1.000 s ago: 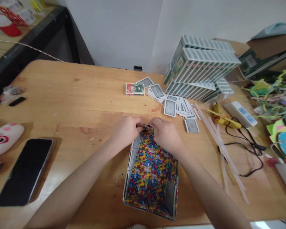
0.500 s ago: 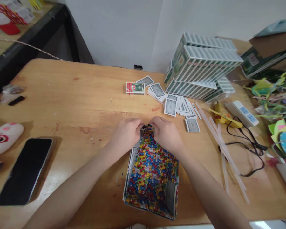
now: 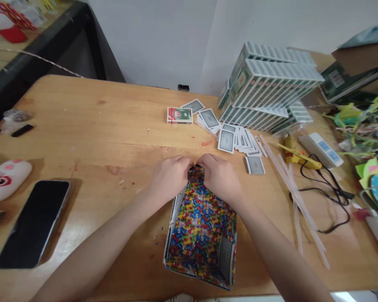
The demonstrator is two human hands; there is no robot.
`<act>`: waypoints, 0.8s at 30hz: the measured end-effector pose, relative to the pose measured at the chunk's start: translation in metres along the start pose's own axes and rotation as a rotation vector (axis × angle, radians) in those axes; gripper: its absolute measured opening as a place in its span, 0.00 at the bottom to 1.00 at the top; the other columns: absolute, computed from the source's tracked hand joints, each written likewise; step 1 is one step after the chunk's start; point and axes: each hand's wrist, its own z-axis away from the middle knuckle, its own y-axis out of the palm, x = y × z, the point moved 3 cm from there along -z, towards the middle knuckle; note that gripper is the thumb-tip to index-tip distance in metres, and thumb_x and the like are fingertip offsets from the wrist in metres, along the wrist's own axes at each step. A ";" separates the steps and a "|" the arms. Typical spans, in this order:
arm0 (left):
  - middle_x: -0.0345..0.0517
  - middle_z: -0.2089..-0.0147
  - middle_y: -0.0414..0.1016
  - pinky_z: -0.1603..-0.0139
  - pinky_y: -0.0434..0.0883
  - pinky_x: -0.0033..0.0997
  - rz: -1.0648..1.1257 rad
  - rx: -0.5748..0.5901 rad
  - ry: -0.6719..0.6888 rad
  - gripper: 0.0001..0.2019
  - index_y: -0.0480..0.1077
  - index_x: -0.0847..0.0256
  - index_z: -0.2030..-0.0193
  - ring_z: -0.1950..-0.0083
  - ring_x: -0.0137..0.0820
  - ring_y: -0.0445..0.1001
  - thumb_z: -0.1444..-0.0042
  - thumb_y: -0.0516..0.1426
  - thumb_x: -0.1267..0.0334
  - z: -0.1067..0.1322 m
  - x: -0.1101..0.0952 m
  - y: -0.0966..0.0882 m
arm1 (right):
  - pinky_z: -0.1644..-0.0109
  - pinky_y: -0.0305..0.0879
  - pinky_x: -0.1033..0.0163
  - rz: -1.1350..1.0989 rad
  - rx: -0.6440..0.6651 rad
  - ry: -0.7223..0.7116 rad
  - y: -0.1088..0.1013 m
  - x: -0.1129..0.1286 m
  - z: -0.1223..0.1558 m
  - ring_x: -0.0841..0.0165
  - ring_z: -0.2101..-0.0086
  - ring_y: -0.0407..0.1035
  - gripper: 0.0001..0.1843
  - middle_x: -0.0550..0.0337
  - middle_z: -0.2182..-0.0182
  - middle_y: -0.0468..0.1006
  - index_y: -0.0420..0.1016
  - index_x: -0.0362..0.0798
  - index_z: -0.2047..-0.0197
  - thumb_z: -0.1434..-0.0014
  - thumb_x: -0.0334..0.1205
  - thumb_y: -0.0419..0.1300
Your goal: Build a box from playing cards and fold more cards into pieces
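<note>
In front of me on the table lies an open-topped box [image 3: 201,222] lined with multicoloured patterned paper. A playing card [image 3: 226,256] stands against its near right wall, and grey-patterned cards line the left wall. My left hand [image 3: 173,174] is closed at the left of the box's far end, thumb and fingers pinched on it. My right hand [image 3: 219,176] pinches the same far end from the right, its fingers close to the left ones. Something small and dark shows between the fingertips, too hidden to name.
Beyond the hands are loose playing cards [image 3: 226,139], a card pack [image 3: 179,115] and stacked card boxes [image 3: 274,84]. To the right lie glue sticks [image 3: 297,197], a yellow glue gun [image 3: 297,157] and a power strip [image 3: 323,149]. A phone [image 3: 34,224] lies left.
The left hand's fingers have shifted slightly at the box's far end, covering more of its left corner. Otherwise the hands and box stay nearly where they were.
</note>
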 end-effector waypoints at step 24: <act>0.47 0.53 0.69 0.48 0.67 0.35 0.263 -0.127 -0.057 0.21 0.66 0.63 0.55 0.51 0.33 0.68 0.57 0.51 0.82 0.005 -0.006 -0.004 | 0.69 0.56 0.65 -0.007 0.021 -0.075 0.001 0.004 0.002 0.66 0.69 0.66 0.11 0.54 0.70 0.73 0.67 0.44 0.65 0.46 0.25 0.45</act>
